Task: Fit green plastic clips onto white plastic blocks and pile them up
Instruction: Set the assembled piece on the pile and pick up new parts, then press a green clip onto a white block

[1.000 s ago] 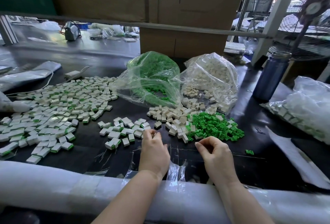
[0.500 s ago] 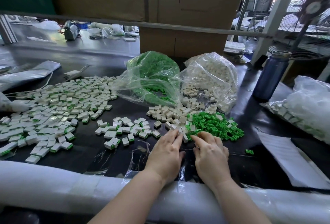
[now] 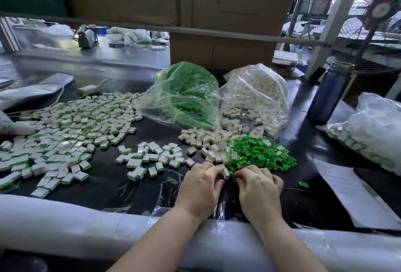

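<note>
Dark glossy tabletop (image 3: 112, 187); crinkled clear plastic bags (image 3: 256, 93); matt green plastic clips (image 3: 260, 152); smooth white plastic blocks (image 3: 201, 138); matt brown cardboard box (image 3: 219, 52).

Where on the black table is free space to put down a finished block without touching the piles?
Bare table lies between the finished blocks, the left hand and the padded front edge. A smaller strip lies between the right hand and the paper sheet. Around the green clips and white blocks it is crowded.
</note>
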A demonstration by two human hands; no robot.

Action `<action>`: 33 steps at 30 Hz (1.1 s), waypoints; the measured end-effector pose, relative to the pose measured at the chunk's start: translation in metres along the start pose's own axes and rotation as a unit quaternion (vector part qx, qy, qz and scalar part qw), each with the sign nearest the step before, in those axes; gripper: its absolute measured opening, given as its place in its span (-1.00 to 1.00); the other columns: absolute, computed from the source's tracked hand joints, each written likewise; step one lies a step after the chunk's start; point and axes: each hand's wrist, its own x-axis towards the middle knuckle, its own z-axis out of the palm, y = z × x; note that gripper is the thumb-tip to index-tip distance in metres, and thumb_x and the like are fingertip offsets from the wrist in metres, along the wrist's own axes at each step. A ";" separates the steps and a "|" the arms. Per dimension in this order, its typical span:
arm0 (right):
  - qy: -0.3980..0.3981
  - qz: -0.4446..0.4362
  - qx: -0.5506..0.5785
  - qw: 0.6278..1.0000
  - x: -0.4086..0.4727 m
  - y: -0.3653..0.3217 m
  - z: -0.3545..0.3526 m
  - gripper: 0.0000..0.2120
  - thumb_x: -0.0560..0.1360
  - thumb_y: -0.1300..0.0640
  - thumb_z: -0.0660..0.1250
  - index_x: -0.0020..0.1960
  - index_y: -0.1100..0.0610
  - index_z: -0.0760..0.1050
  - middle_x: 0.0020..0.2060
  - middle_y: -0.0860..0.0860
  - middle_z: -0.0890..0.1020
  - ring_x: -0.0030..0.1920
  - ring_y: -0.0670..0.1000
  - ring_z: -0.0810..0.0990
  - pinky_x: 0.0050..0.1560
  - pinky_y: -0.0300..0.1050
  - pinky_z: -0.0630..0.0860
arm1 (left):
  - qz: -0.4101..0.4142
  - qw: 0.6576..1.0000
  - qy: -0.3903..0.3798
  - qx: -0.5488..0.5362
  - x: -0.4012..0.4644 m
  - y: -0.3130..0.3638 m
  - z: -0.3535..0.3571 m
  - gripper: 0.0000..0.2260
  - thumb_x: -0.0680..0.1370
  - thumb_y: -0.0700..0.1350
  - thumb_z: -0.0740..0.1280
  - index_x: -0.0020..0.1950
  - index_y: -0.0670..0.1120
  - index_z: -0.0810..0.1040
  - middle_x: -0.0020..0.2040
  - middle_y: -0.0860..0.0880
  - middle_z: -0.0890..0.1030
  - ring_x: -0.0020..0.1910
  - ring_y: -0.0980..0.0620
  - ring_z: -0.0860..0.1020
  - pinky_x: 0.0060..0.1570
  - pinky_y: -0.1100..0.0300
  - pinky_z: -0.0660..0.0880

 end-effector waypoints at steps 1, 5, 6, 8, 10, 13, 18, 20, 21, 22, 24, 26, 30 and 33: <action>0.004 0.003 0.008 1.000 0.000 0.000 0.000 -0.81 0.56 0.03 0.19 0.08 -0.15 0.53 0.08 -0.24 0.52 0.14 -0.14 0.38 0.05 -0.20 0.01 | -0.003 1.000 -0.005 -0.001 0.000 -0.001 0.000 -0.68 0.59 -0.04 0.19 0.34 0.01 0.42 0.26 0.08 0.42 0.27 0.07 0.31 0.32 0.24 0.21; -0.042 -0.026 -0.002 0.999 0.001 -0.001 0.003 -0.63 0.59 0.08 0.11 0.36 -0.21 0.32 0.34 -0.30 0.34 0.32 -0.16 0.25 0.22 -0.16 0.00 | 0.010 0.995 -0.094 0.018 0.002 -0.002 0.006 -0.56 0.63 -0.07 0.08 0.51 0.03 0.12 0.52 0.10 0.08 0.48 0.12 0.04 0.45 0.22 -0.01; -0.058 -0.030 -0.001 0.998 0.001 -0.002 0.004 -0.59 0.59 0.09 0.09 0.39 -0.22 0.26 0.37 -0.31 0.30 0.36 -0.16 0.21 0.28 -0.13 -0.01 | 0.012 0.994 -0.107 0.019 0.003 -0.002 0.007 -0.55 0.63 -0.08 0.06 0.52 0.04 0.09 0.53 0.11 0.05 0.49 0.13 0.02 0.45 0.23 -0.04; -0.078 -0.031 0.000 0.996 0.002 -0.001 0.004 -0.59 0.60 0.09 0.07 0.38 -0.24 0.26 0.38 -0.33 0.30 0.38 -0.16 0.18 0.35 -0.07 -0.02 | 0.014 0.995 -0.103 0.008 0.004 -0.002 0.007 -0.56 0.63 -0.10 0.07 0.51 0.02 0.13 0.52 0.09 0.14 0.47 0.14 0.08 0.44 0.28 -0.03; -0.073 -0.037 -0.001 0.997 0.002 -0.001 0.005 -0.67 0.60 0.03 0.08 0.30 -0.24 0.37 0.32 -0.34 0.37 0.34 -0.16 0.23 0.34 -0.07 -0.03 | 0.015 0.997 -0.076 -0.006 0.004 -0.002 0.005 -0.59 0.62 -0.13 0.10 0.48 -0.01 0.23 0.45 0.08 0.29 0.42 0.12 0.20 0.41 0.31 0.06; -0.046 -0.048 0.000 0.998 0.002 -0.001 0.003 -0.78 0.58 -0.03 0.14 0.13 -0.18 0.51 0.17 -0.28 0.49 0.21 -0.11 0.33 0.27 -0.11 0.04 | 0.011 0.999 -0.034 -0.016 0.003 0.000 0.004 -0.67 0.61 -0.16 0.12 0.37 -0.03 0.40 0.31 0.06 0.45 0.27 0.06 0.36 0.30 0.27 0.23; -0.034 -0.039 0.008 0.999 0.002 0.000 0.002 -0.86 0.54 -0.05 0.22 0.06 -0.12 0.50 0.08 -0.20 0.49 0.16 -0.10 0.35 0.12 -0.19 0.02 | -0.015 0.999 0.009 -0.036 0.002 0.000 0.003 -0.72 0.61 -0.14 0.15 0.30 -0.05 0.47 0.18 0.04 0.47 0.15 0.06 0.43 0.18 0.26 0.35; -0.024 -0.036 0.015 0.999 0.002 -0.002 0.001 -0.89 0.51 -0.04 0.26 0.04 -0.12 0.47 0.03 -0.19 0.49 0.13 -0.10 0.37 -0.01 -0.22 -0.01 | -0.023 0.999 0.007 -0.022 0.003 -0.002 0.004 -0.67 0.62 -0.12 0.14 0.39 -0.04 0.39 0.21 0.04 0.38 0.19 0.07 0.37 0.23 0.29 0.30; -0.018 -0.035 0.022 0.999 0.002 -0.002 0.000 -0.90 0.50 -0.02 0.28 0.01 -0.11 0.45 -0.01 -0.19 0.51 0.11 -0.10 0.39 -0.03 -0.22 -0.02 | -0.026 1.000 -0.002 -0.009 0.003 -0.003 0.005 -0.66 0.62 -0.11 0.12 0.40 -0.04 0.36 0.23 0.03 0.35 0.22 0.07 0.33 0.25 0.31 0.25; -0.014 -0.033 0.029 0.999 0.001 -0.002 -0.001 -0.92 0.49 0.01 0.31 -0.02 -0.10 0.45 -0.05 -0.17 0.53 0.08 -0.10 0.41 -0.05 -0.22 -0.01 | -0.029 1.000 -0.011 -0.002 0.004 -0.003 0.005 -0.67 0.63 -0.10 0.12 0.40 -0.03 0.37 0.24 0.02 0.33 0.24 0.06 0.30 0.26 0.31 0.22; -0.006 -0.031 0.039 0.999 0.000 -0.003 -0.003 -0.93 0.48 0.07 0.33 -0.08 -0.05 0.46 -0.15 -0.14 0.56 0.02 -0.06 0.45 -0.06 -0.19 0.05 | -0.035 0.999 -0.016 -0.007 0.005 -0.004 0.006 -0.71 0.62 -0.11 0.14 0.32 -0.04 0.45 0.21 0.02 0.36 0.22 0.06 0.31 0.25 0.31 0.24; 0.002 -0.032 0.088 0.996 0.000 -0.002 -0.005 -0.93 0.46 0.13 0.37 -0.08 0.00 0.51 -0.20 -0.11 0.57 -0.03 -0.03 0.47 -0.03 -0.16 0.18 | -0.041 0.999 -0.010 -0.021 0.005 -0.004 0.005 -0.78 0.60 -0.11 0.18 0.22 -0.04 0.51 0.15 0.02 0.42 0.18 0.06 0.34 0.20 0.30 0.27; -0.036 -0.090 0.214 0.972 -0.005 -0.005 -0.012 -0.88 0.39 0.25 0.43 -0.13 0.06 0.60 -0.27 -0.21 0.51 -0.11 -0.12 0.48 -0.04 -0.28 0.41 | -0.059 0.996 -0.001 -0.062 0.004 -0.005 0.003 -0.88 0.56 -0.18 0.26 0.05 -0.03 0.51 0.04 0.04 0.52 0.11 0.07 0.41 0.10 0.30 0.33; -0.085 -0.116 0.206 0.968 -0.007 -0.006 -0.011 -0.88 0.40 0.22 0.41 -0.15 0.01 0.59 -0.26 -0.18 0.51 -0.15 -0.16 0.47 -0.08 -0.37 0.37 | -0.067 0.994 -0.002 -0.091 0.004 -0.005 0.001 -0.85 0.54 -0.19 0.28 0.08 -0.01 0.51 0.04 0.05 0.54 0.10 0.08 0.44 0.11 0.28 0.37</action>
